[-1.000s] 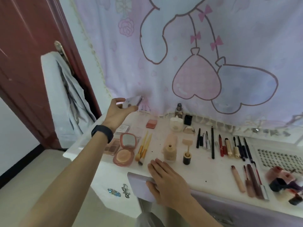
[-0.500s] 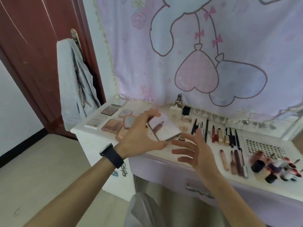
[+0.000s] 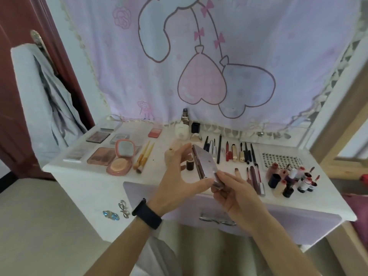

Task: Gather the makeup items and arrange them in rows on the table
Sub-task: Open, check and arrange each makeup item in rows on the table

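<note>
Palette case (image 3: 205,165), flat: near corner pinched by the right hand (image 3: 233,196), ends clasped between thumb and fingers of the left hand (image 3: 179,182), held aloft over the table (image 3: 159,156) front; judged light, rigid, slick, best gripped by its edges; pencil rows (image 3: 229,152) laid beyond.

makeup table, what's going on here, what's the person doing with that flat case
A person holds a slim flat palette above the white table with both hands: the left hand grips its long edge, the right hand pinches its near corner. On the table, other palettes and an open compact lie at the left, pencils and lipsticks form a row in the middle, and nail polish bottles cluster at the right.
</note>
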Action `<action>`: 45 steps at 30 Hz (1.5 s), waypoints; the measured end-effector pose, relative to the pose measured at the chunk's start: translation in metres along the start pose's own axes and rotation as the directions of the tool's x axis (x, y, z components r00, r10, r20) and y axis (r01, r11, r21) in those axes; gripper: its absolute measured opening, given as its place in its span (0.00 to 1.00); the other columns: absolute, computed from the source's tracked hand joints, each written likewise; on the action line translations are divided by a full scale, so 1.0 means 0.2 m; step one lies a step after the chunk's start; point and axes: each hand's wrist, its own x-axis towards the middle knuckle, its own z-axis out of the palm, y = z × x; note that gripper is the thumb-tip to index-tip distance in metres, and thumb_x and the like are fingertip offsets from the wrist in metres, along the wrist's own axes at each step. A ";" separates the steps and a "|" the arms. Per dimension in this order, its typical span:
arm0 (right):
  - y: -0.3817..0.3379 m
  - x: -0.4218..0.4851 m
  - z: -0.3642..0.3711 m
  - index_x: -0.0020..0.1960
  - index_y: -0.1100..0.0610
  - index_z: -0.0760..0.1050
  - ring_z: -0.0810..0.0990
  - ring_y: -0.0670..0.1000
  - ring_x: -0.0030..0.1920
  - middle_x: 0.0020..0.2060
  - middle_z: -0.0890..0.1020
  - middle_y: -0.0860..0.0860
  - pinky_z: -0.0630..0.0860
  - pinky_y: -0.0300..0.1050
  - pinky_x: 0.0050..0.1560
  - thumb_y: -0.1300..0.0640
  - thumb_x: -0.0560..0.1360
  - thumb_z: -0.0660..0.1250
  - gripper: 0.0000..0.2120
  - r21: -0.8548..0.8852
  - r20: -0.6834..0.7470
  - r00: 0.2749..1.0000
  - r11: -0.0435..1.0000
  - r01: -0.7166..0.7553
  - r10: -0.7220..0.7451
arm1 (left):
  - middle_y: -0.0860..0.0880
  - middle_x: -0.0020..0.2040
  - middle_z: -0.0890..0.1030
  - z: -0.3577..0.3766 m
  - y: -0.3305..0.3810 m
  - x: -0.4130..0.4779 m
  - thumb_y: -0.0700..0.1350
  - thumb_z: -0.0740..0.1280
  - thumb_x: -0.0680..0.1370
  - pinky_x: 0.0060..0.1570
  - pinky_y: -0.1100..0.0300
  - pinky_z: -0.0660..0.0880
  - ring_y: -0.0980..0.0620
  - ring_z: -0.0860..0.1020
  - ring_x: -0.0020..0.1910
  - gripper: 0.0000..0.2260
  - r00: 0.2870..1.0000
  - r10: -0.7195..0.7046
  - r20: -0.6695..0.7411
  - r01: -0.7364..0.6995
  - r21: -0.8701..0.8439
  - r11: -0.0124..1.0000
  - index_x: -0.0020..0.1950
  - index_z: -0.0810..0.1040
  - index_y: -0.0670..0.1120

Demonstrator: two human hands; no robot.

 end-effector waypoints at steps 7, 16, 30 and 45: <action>0.05 -0.03 -0.04 0.44 0.57 0.87 0.84 0.49 0.37 0.40 0.84 0.55 0.82 0.40 0.38 0.59 0.76 0.70 0.07 0.161 0.070 0.994 0.983 -0.090 0.079 | 0.59 0.69 0.73 0.11 -0.03 0.01 0.58 0.78 0.64 0.71 0.52 0.68 0.63 0.71 0.69 0.45 0.997 -0.063 0.041 0.067 -0.122 0.990 0.76 0.60 0.59; 0.07 -0.04 -0.14 0.51 0.62 0.85 0.85 0.54 0.41 0.45 0.85 0.60 0.83 0.43 0.40 0.56 0.73 0.72 0.11 -0.073 0.091 0.992 0.994 -0.085 0.091 | 0.67 0.64 0.72 0.10 -0.03 0.00 0.62 0.79 0.60 0.67 0.63 0.69 0.65 0.72 0.66 0.47 0.997 -0.003 0.077 0.002 0.002 1.000 0.74 0.63 0.57; -0.04 -0.03 -0.19 0.70 0.46 0.71 0.86 0.59 0.54 0.56 0.86 0.56 0.80 0.60 0.60 0.39 0.61 0.83 0.42 -0.540 0.051 0.998 0.842 -0.005 0.038 | 0.62 0.72 0.65 0.10 -0.04 -0.05 0.64 0.79 0.61 0.67 0.62 0.68 0.60 0.67 0.71 0.50 0.954 0.122 0.273 -0.183 0.211 0.960 0.77 0.56 0.60; -0.04 -0.03 -0.20 0.72 0.39 0.66 0.85 0.49 0.57 0.55 0.86 0.46 0.76 0.51 0.60 0.42 0.66 0.80 0.39 -0.642 0.185 0.972 0.731 0.232 -0.146 | 0.54 0.58 0.81 0.07 -0.05 -0.03 0.61 0.76 0.65 0.53 0.51 0.82 0.51 0.84 0.53 0.38 0.951 -0.194 0.241 0.237 -0.161 0.958 0.73 0.67 0.60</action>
